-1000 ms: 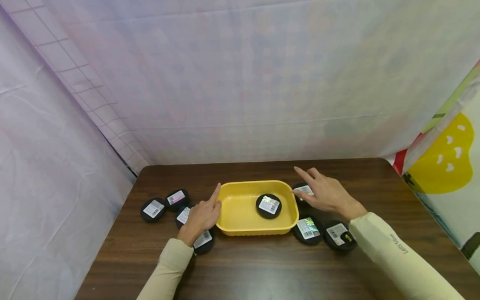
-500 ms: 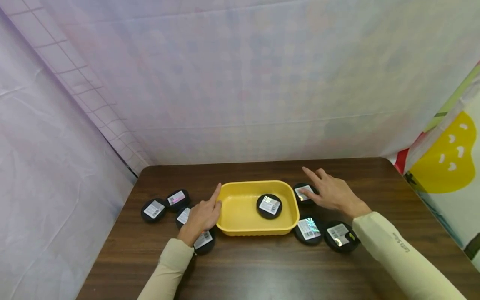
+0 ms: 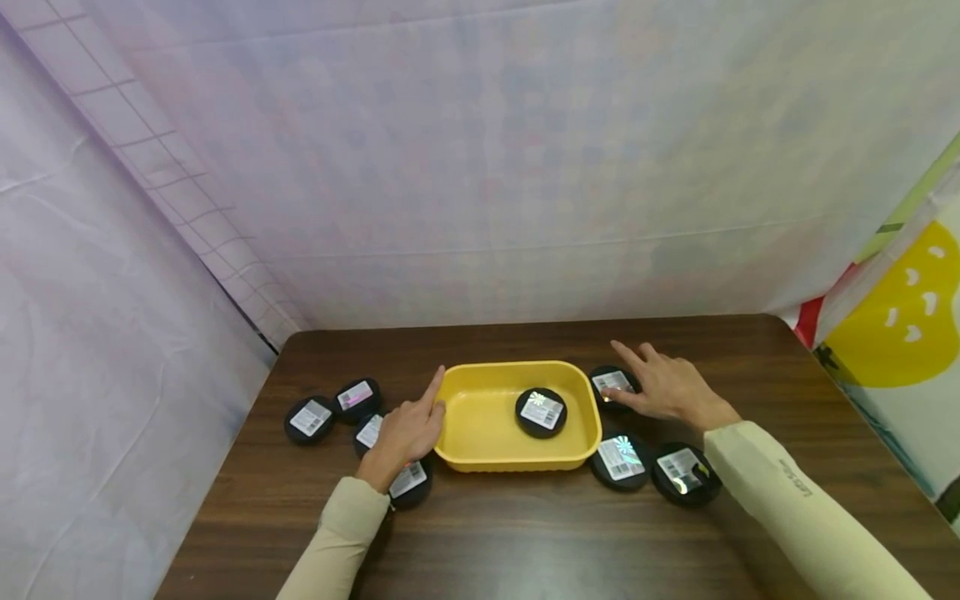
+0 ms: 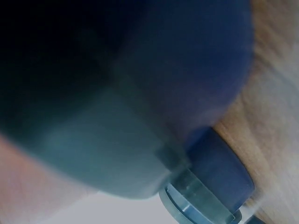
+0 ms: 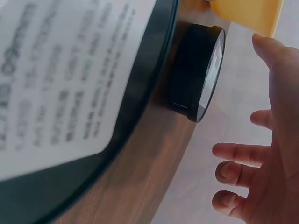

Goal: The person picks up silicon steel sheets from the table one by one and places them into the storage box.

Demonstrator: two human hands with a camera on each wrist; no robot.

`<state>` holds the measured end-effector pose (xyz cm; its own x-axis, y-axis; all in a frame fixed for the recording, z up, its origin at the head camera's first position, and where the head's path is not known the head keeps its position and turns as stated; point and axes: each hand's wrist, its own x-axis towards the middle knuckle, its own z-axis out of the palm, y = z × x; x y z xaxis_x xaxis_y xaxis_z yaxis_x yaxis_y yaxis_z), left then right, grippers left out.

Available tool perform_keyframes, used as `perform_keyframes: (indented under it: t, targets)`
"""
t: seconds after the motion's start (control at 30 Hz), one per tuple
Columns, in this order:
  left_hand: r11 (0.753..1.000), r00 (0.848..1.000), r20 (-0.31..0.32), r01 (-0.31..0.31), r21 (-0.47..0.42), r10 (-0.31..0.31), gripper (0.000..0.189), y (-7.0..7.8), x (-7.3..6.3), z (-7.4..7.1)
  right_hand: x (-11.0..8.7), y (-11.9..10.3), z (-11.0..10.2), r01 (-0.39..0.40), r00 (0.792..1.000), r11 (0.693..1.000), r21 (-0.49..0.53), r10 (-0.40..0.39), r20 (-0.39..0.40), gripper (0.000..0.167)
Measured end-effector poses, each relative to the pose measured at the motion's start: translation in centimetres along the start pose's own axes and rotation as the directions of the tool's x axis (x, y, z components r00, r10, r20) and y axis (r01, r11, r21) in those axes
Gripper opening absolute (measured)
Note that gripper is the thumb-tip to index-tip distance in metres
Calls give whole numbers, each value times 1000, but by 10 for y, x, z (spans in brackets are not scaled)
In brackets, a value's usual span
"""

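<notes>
Far-left disc (image 3: 309, 419): black, label up on the brown tabletop (image 3: 480, 533), nine o'clock from the yellow tray (image 3: 476, 429), with twelve toward the backdrop (image 3: 525, 208).
Second disc (image 3: 357, 400): black, between two and three o'clock from that one, just beside it.
Half-covered disc (image 3: 366, 431): near five o'clock from the second, its right part behind the left hand (image 3: 405, 433).
Left hand: at the tray's nine o'clock side, straight index pointing to one o'clock by the ten o'clock corner, thumb spread from it; the other fingers are hidden, so I cannot tell how they lie.
Near-left disc (image 3: 409, 482): eight o'clock from the tray, partly behind the hand.
Yellow tray: level, between both hands.
Inner disc (image 3: 541, 412): flat on the tray's floor, toward three o'clock.
Far-side disc (image 3: 609, 381): outside the tray, between two and three o'clock, close to its wall.
Shiny-label disc (image 3: 620, 460): nearly four o'clock, close beside the tray.
Right hand (image 3: 667, 383): fingers spread, index toward ten o'clock, thumb over the far-side disc's label; contact unclear.
Outermost disc (image 3: 686, 475): near six o'clock from the right hand.
</notes>
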<state>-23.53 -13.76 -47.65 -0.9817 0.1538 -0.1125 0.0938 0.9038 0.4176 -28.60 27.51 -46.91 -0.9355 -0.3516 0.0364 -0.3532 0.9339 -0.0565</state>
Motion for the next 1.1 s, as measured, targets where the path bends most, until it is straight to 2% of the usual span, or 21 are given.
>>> perform_keyframes:
  t: [0.2, 0.43, 0.7, 1.0, 1.1]
  targets:
    - [1000, 1000, -9, -4, 2, 4, 55, 0, 1, 1, 3, 2, 6, 13, 1000, 1000, 14, -13, 4, 98]
    - [1000, 1000, 16, 7, -16, -7, 56, 0, 1, 1, 6, 0, 10, 10, 999, 1000, 10, -10, 53, 99]
    - [999, 998, -45, -32, 20, 33, 55, -2, 2, 3, 11, -1, 11, 37, 994, 999, -12, -36, 104, 97]
    - [999, 999, -44, -28, 22, 29, 56, -3, 2, 3, 19, -6, 15, 46, 976, 998, -51, -34, 213, 98]
    - [999, 999, -42, -25, 22, 26, 56, -3, 2, 3, 21, -8, 16, 67, 975, 996, -66, -52, 217, 98]
